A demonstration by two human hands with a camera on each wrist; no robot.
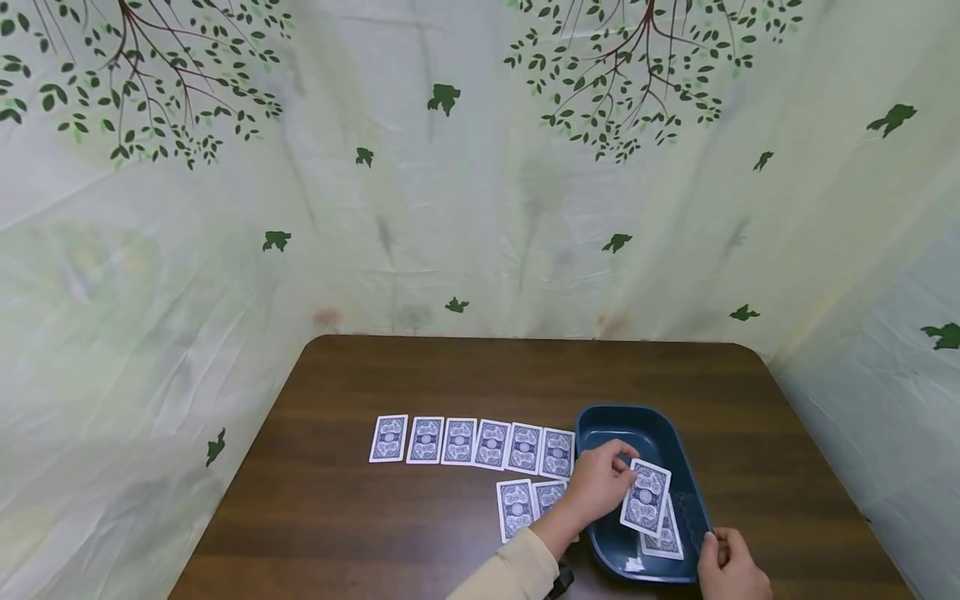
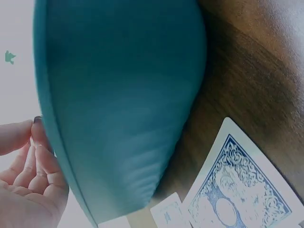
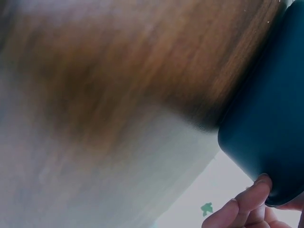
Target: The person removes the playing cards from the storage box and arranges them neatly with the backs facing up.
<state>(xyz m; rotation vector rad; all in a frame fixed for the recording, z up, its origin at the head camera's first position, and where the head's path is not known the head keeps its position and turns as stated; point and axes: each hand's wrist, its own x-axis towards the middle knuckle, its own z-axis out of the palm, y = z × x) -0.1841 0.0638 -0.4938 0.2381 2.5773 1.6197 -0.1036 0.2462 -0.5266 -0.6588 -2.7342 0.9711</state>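
Note:
My left hand point(image 1: 600, 483) reaches over the blue tray point(image 1: 613, 412) and pinches the left edge of a face-down playing card point(image 1: 647, 497) with a blue-and-white back. Beneath it, partly covered, another playing card point(image 1: 664, 542) lies on the tray floor. At the tray's near right corner, my right hand point(image 1: 731, 562) grips the rim between thumb and fingers. The right wrist view has those right-hand fingers point(image 3: 256, 192) against the tray's outer wall point(image 3: 266, 123). In the left wrist view, the tray wall point(image 2: 118, 104) hides the held card from my left hand point(image 2: 35, 175).
A row of several face-down cards point(image 1: 459, 441) lies left of the tray on the brown wooden table point(image 1: 405, 367). Nearer stands a second group, with one card point(image 1: 515, 508) in full view and others partly behind my left arm. A leaf-patterned curtain point(image 1: 450, 208) hangs behind.

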